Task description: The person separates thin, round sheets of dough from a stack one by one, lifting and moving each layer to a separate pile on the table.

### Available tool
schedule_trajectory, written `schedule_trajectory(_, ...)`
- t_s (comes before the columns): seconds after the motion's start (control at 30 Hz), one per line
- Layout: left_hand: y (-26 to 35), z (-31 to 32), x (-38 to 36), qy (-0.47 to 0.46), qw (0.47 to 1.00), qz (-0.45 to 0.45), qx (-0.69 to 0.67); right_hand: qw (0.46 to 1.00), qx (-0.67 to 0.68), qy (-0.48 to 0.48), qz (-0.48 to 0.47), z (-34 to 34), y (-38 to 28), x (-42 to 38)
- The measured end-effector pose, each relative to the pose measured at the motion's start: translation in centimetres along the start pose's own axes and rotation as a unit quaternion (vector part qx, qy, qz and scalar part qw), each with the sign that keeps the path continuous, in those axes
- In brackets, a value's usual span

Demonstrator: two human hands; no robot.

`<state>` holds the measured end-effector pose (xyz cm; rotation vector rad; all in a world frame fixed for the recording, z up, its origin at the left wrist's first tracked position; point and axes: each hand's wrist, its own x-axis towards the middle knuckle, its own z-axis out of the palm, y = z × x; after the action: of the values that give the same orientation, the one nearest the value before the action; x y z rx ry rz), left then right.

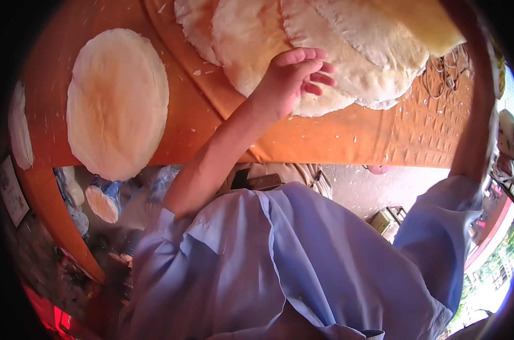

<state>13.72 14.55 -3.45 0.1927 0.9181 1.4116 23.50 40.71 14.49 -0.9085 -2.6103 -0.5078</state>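
Observation:
My left hand [299,79] is over the near edge of a pile of large, thin, round flatbreads [330,68]. Its fingers are loosely curled and somewhat apart, with nothing between them. Along the right side my right arm [478,113] stretches up past the top of the view, so my right hand is out of sight. A yellowish flatbread [427,22] lies at the top right, close to that arm. On the left of the table, one more pale flatbread [118,105] rests by itself, its lower end reaching over the table edge.
The orange table [336,136] bears scattered flour crumbs and a patterned right part. Thin cords [447,73] lie near its right end. Part of another pale flat piece [22,127] shows at the far left. Below are a brown bag [291,173] and a small boxy object [386,221].

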Motion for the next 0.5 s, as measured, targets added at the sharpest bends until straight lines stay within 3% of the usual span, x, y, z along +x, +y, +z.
schedule_trajectory(0.1,-0.3,1.7,3.1,-0.021,0.999,0.001,-0.027,0.983,-0.067,0.172,0.002,-3.6,2.6,2.5)
schedule_trajectory(0.17,-0.8,2.6,4.7,-0.014,0.999,0.001,-0.034,0.991,0.059,0.121,0.019,-3.0,1.9,-0.1)
schedule_trajectory(0.23,-1.2,2.9,6.2,-0.002,0.999,0.002,-0.032,0.995,-0.02,0.046,-0.087,0.1,3.9,-3.7)
schedule_trajectory(0.3,-1.4,3.1,7.1,0.023,0.999,-0.002,-0.043,0.988,0.073,-0.012,-0.133,5.6,3.0,-7.3)
schedule_trajectory(0.33,-1.5,3.2,7.6,0.035,0.998,-0.004,-0.046,0.977,0.165,-0.133,0.025,10.4,3.6,-10.0)
schedule_trajectory(0.4,-1.5,3.3,8.3,0.043,0.997,-0.017,-0.061,0.972,0.171,-0.16,-0.033,11.9,0.7,-12.1)
schedule_trajectory(0.5,-1.3,4.4,8.5,0.066,0.996,-0.022,-0.062,0.975,0.144,-0.171,-0.002,11.1,-0.2,-13.3)
